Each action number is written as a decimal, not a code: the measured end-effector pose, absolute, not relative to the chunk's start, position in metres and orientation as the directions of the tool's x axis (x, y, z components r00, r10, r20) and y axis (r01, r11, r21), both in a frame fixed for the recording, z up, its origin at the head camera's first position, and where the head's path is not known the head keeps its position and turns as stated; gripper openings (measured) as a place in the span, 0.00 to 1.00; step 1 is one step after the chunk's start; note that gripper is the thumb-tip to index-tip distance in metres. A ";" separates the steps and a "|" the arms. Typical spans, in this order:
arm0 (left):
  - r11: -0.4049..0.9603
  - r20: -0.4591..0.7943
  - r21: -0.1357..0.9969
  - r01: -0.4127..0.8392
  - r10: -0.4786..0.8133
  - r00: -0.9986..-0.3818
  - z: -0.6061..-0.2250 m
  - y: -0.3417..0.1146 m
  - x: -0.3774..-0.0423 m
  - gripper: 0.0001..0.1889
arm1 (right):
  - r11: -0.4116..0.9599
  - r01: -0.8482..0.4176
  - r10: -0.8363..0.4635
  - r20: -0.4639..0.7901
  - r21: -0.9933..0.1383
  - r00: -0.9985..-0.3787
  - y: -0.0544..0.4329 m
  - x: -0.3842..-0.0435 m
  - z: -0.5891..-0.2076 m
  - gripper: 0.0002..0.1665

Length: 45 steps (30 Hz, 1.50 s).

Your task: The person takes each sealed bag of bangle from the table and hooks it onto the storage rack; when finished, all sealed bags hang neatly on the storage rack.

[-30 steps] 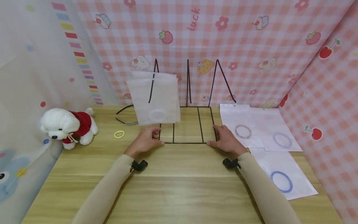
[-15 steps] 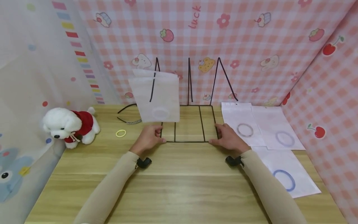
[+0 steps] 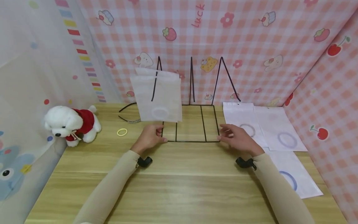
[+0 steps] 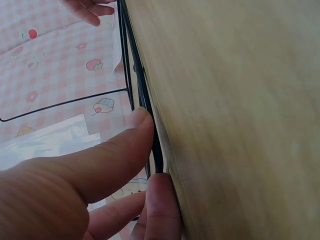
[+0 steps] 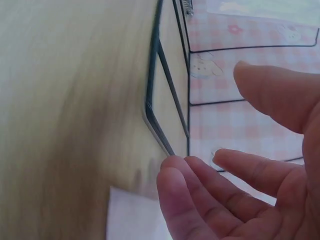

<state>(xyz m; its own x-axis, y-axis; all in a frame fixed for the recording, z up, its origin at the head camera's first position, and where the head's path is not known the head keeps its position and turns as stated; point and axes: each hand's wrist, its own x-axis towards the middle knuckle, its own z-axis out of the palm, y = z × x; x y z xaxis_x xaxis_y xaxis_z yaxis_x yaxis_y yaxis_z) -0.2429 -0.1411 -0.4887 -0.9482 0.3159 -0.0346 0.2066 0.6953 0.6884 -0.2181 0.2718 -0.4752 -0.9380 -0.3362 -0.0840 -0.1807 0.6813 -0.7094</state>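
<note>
A black wire rack [image 3: 193, 142] with three upright hooks stands on the table. My left hand [image 3: 149, 137] grips its front left corner, thumb on the bar and fingers by the side rail; the left wrist view shows the thumb [image 4: 135, 132] against the dark bar. At the front right corner is my right hand [image 3: 237, 138], its thumb [image 5: 272, 90] spread well off the rack and its other fingertips right at the rail's end. White translucent bags [image 3: 169, 93] hang from the left hook, a pale ring showing through the front one.
Several white bags with ring-shaped items lie at the right, one bag [image 3: 288, 124] nearest the wall. Left of the rack are a yellow ring [image 3: 122, 136] and a black headband [image 3: 134, 121], partly hidden behind the hanging bags. A white plush dog [image 3: 62, 119] sits far left.
My right hand has let go of the rack's right side and moved slightly right, its thumb and fingers loosening. The left hand keeps its hold. The head view has shifted a little.
</note>
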 end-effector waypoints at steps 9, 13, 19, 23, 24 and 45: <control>0.696 -0.038 0.690 0.199 0.310 -0.950 -0.489 -0.142 -0.243 0.36 | 0.722 -0.184 -0.213 0.039 -0.667 -0.976 0.310 -0.224 -0.460 0.38; 0.697 -0.062 0.694 0.177 0.303 -0.951 -0.488 -0.141 -0.244 0.37 | 0.759 -0.144 -0.123 0.077 -0.635 -0.989 0.338 -0.232 -0.454 0.38; 0.695 -0.062 0.696 0.183 0.311 -0.948 -0.486 -0.138 -0.242 0.35 | 0.778 -0.062 0.003 0.102 -0.625 -0.995 0.384 -0.244 -0.455 0.40; 0.694 -0.051 0.693 0.196 0.319 -0.946 -0.486 -0.138 -0.242 0.33 | 0.802 0.015 0.071 0.071 -0.597 -0.995 0.413 -0.251 -0.459 0.44; 0.695 -0.049 0.691 0.199 0.320 -0.946 -0.486 -0.138 -0.242 0.33 | 0.808 0.039 0.088 0.055 -0.588 -0.995 0.420 -0.253 -0.459 0.46; 0.712 -0.107 0.685 0.154 0.307 -0.946 -0.479 -0.138 -0.240 0.38 | 0.835 0.194 0.166 -0.102 -0.514 -0.981 0.483 -0.284 -0.473 0.58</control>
